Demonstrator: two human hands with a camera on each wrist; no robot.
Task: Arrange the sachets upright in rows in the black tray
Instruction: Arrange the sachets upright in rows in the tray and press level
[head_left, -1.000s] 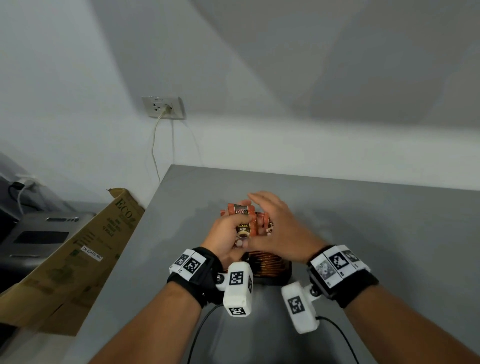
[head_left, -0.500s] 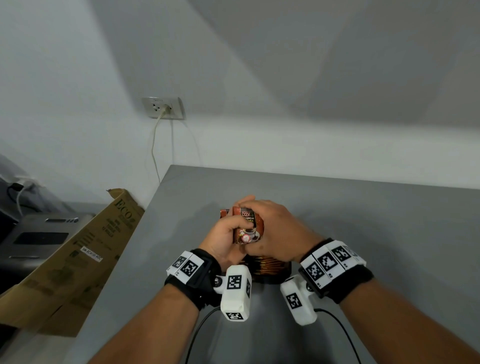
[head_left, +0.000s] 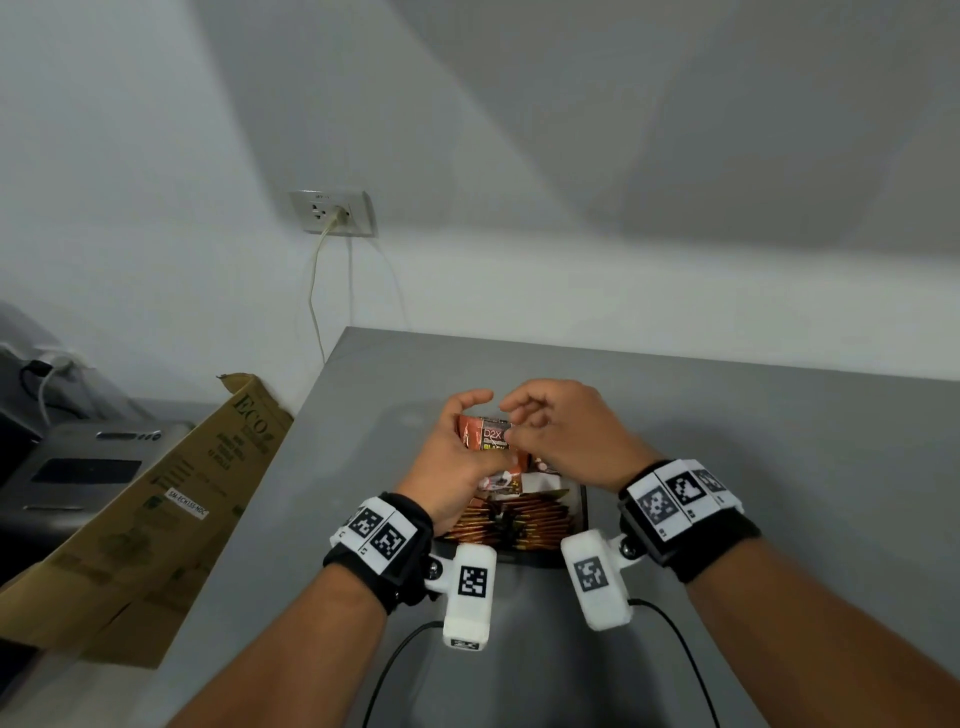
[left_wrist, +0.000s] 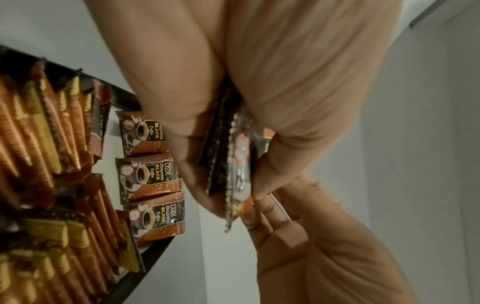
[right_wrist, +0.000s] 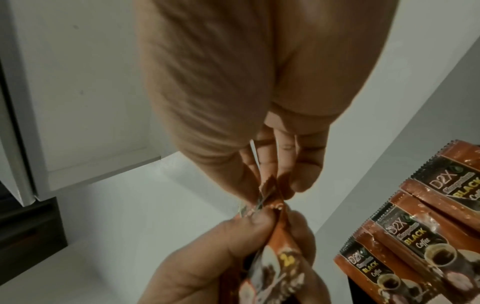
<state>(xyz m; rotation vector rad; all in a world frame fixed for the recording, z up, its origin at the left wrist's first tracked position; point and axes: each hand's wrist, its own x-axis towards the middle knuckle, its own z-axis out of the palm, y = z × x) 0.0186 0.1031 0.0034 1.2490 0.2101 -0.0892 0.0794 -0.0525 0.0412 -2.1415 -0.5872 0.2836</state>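
Both hands hover over the far end of the black tray (head_left: 579, 501), which stands on the grey table (head_left: 727, 415). My left hand (head_left: 467, 431) grips a small stack of orange-and-black D2X coffee sachets (left_wrist: 239, 156) upright between thumb and fingers. My right hand (right_wrist: 270, 185) pinches the top corner of one sachet in that stack (head_left: 491, 439). Several sachets stand packed in rows in the tray (left_wrist: 52, 144). Three more (left_wrist: 148, 176) face outward at the tray's end, seen also in the right wrist view (right_wrist: 428, 226).
A flattened cardboard box (head_left: 156, 519) leans off the table's left edge, beside a grey machine (head_left: 78, 467). A wall socket (head_left: 332, 213) with a cable hangs behind. Wrist-camera cables trail on the table near me.
The hands were wrapped together round the stack. They have since parted a little, and the right hand's fingers have lifted to pinch one sachet's top.
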